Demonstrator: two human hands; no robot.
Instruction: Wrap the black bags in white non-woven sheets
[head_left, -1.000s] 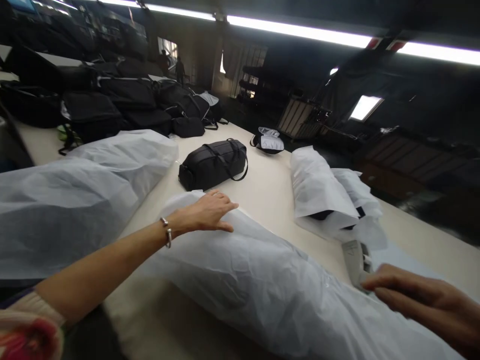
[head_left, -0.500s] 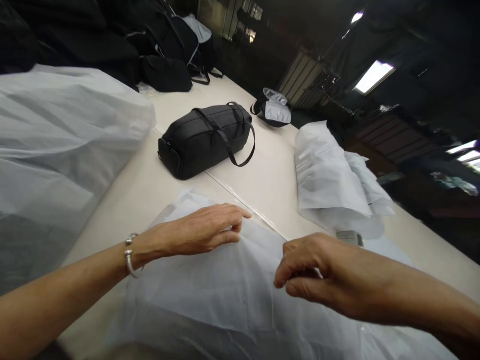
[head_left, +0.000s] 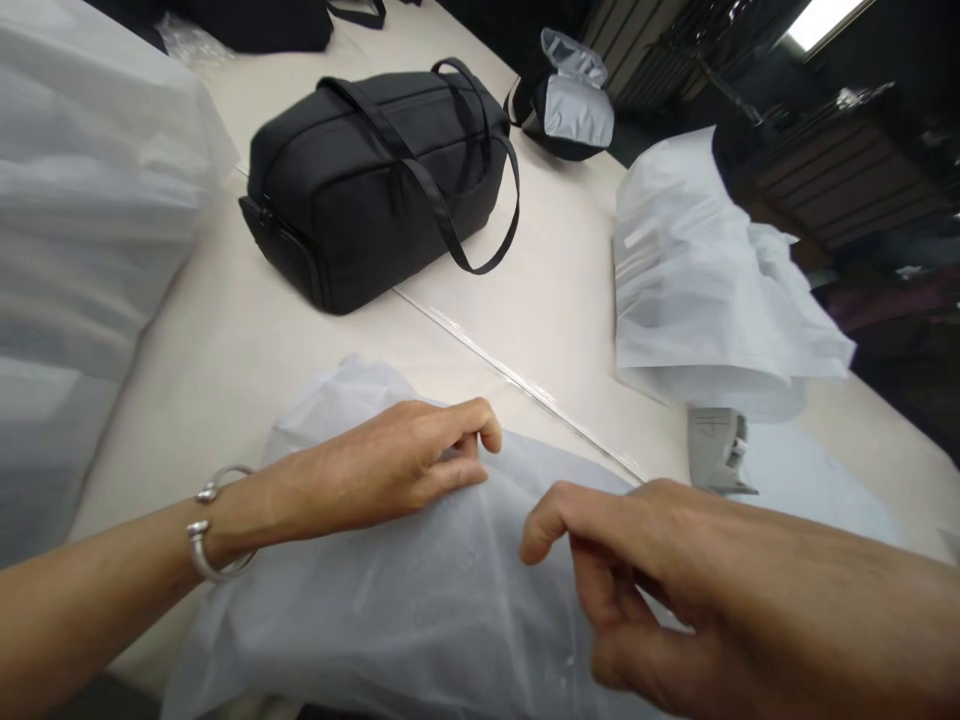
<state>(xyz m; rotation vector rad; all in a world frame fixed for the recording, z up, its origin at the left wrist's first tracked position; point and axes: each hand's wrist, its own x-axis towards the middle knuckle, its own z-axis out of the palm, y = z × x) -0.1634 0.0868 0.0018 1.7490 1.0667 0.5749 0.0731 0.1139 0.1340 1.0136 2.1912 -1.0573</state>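
A translucent whitish plastic bag [head_left: 420, 590] lies spread in front of me, wrinkled, with something dark just showing under its near edge. My left hand [head_left: 382, 455], with a silver bracelet at the wrist, is over its upper part. Its fingers are curled, and thumb and fingertips close together on the plastic, where a crease runs down. To the right, my right hand [head_left: 660, 580] hovers above the bag with a bent forefinger held apart from the thumb; nothing shows between them. A black duffel bag [head_left: 382, 190] with two strap handles rests beyond my hands.
Whitish plastic covers a bulky pile [head_left: 90, 240] at the left. More crumpled plastic bags [head_left: 697, 280] lie at the right, beside a small grey device [head_left: 716, 450]. At the back stands an open black bag with silvery lining [head_left: 577, 110]. A taped seam [head_left: 517, 380] crosses the pale table.
The view has moved closer and tipped down, so the duffel bag looks larger. My right hand's forefinger has spread away from its thumb. The left hand stays at the plastic bag.
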